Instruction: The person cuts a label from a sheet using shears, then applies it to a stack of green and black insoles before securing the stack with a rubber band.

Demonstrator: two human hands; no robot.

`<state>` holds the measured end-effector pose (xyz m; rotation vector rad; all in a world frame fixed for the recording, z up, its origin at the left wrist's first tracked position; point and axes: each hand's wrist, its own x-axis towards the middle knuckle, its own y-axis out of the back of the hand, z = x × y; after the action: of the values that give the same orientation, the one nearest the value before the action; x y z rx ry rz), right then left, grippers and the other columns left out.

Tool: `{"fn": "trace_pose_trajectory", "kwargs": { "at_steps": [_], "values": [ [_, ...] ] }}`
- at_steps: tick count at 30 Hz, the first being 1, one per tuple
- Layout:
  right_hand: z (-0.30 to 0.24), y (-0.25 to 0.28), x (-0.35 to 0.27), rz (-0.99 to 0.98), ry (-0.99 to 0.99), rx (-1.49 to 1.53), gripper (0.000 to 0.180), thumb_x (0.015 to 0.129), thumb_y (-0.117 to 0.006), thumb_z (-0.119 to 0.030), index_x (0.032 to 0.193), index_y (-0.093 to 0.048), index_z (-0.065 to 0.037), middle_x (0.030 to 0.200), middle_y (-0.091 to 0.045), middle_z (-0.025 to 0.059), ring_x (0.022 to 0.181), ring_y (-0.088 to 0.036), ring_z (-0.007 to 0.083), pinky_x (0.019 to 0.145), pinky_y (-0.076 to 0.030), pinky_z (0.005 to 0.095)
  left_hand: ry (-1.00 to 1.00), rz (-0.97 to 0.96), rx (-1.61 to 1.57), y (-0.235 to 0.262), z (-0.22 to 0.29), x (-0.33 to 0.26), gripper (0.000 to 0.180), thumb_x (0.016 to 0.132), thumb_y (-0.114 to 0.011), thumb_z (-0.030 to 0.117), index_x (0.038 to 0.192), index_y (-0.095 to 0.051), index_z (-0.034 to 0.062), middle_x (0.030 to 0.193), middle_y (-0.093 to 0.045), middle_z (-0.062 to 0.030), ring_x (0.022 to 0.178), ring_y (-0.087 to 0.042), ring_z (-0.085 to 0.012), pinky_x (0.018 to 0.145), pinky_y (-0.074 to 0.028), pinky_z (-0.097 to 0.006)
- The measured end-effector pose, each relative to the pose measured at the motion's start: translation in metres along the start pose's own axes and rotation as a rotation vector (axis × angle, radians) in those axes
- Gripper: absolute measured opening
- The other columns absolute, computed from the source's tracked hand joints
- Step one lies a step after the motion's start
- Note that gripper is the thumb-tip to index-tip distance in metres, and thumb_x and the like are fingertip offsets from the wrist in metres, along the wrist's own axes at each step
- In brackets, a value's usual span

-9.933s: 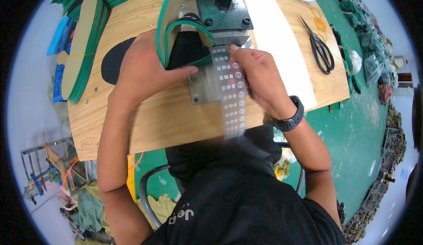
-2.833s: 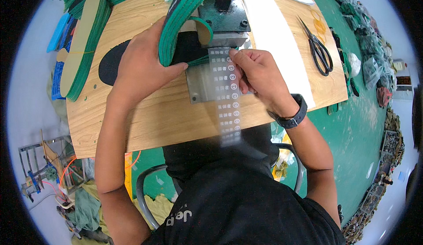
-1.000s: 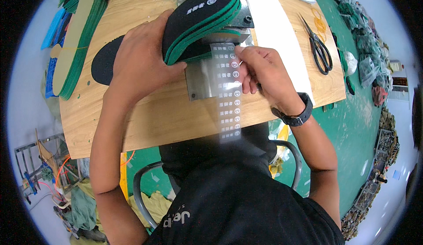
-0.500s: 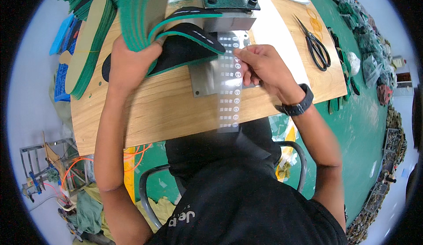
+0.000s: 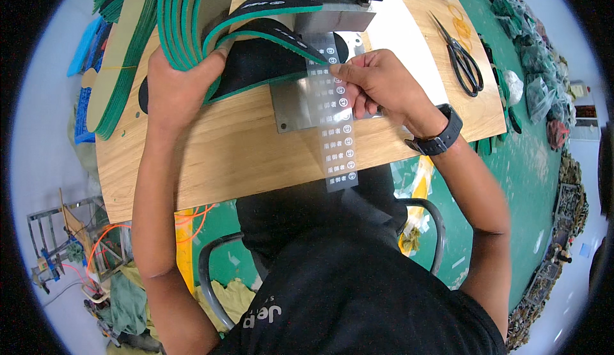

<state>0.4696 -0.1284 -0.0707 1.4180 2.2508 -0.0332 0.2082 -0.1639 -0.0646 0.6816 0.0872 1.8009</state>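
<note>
My left hand (image 5: 179, 90) is closed round a bent stack of insoles (image 5: 192, 10), green foam with tan or black faces. Two black-topped insoles (image 5: 272, 30) fan out from it to the right, over another black insole (image 5: 249, 64) lying on the table. My right hand (image 5: 380, 86) is closed in a pinch at the edge of a clear film strip (image 5: 338, 128) printed with rows of white marks. The lower fanned insole's tip meets these fingertips; whether they grip it too, I cannot tell. The strip hangs past the table's front edge.
Behind the strip stands a metal press (image 5: 336, 13) above a steel plate (image 5: 291, 109). Black-handled scissors (image 5: 464, 67) and yellow rubber bands (image 5: 457, 29) lie at the right of the wooden table (image 5: 153, 176). A banded insole stack (image 5: 121, 61) and a blue crate (image 5: 83, 115) are at left.
The film strip has tilted, its lower end swinging right. My left hand and its insole stack have shifted slightly left. My right hand has moved slightly up and left.
</note>
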Motion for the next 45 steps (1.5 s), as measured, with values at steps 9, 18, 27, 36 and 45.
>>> {"fn": "trace_pose_trajectory", "kwargs": {
  "at_steps": [9,18,27,36,45],
  "values": [
    [0.0,0.002,0.005,-0.029,-0.035,0.021,0.029,0.09,-0.06,-0.023,0.071,-0.061,0.0,0.055,-0.062,0.009,0.042,-0.057,0.0118,0.037,-0.039,0.0206,0.087,0.094,-0.065,0.002,-0.005,-0.001,0.028,0.073,-0.069,0.012,0.096,-0.064,-0.0023,0.089,-0.066,-0.0058,0.081,-0.059,-0.014,0.077,-0.047,-0.029],
    [0.003,0.002,0.001,0.0,-0.018,0.067,0.029,0.092,-0.058,-0.022,0.071,-0.061,-0.002,0.057,-0.062,0.005,0.04,-0.055,0.0088,0.035,-0.035,0.0174,-0.192,-0.232,0.55,-0.018,0.002,0.001,0.077,0.064,-0.078,0.024,0.131,-0.047,0.0052,0.101,-0.064,-0.0165,0.093,-0.061,-0.0278,0.088,-0.046,-0.035],
    [0.021,0.003,-0.028,0.102,0.055,0.292,0.024,0.094,-0.054,-0.02,0.076,-0.058,-0.004,0.061,-0.058,0.0021,0.045,-0.055,0.0076,0.038,-0.037,0.0162,-0.146,-0.346,0.626,-0.014,0.006,0.004,0.083,0.063,-0.077,0.028,0.135,-0.042,0.0065,0.105,-0.062,-0.0213,0.099,-0.058,-0.0384,0.088,-0.046,-0.043],
    [0.006,0.002,-0.012,0.001,0.01,0.116,0.027,0.093,-0.054,-0.021,0.076,-0.059,-0.001,0.061,-0.061,0.0053,0.048,-0.057,0.0099,0.04,-0.038,0.0192,0.053,-0.128,0.178,-0.001,0.012,0.002,0.043,0.069,-0.069,0.019,0.107,-0.063,0.0015,0.077,-0.064,-0.0073,0.068,-0.057,-0.0129,0.067,-0.047,-0.027],
    [0.0,-0.002,0.001,-0.015,-0.015,-0.132,0.029,0.095,-0.055,-0.022,0.077,-0.063,-0.001,0.058,-0.064,0.0065,0.041,-0.058,0.008,0.033,-0.038,0.015,0.091,-0.038,0.082,0.005,0.004,-0.001,0.023,0.072,-0.069,0.018,0.088,-0.065,0.0014,0.072,-0.062,-0.0021,0.065,-0.054,-0.0074,0.064,-0.046,-0.025]
  ]
}}
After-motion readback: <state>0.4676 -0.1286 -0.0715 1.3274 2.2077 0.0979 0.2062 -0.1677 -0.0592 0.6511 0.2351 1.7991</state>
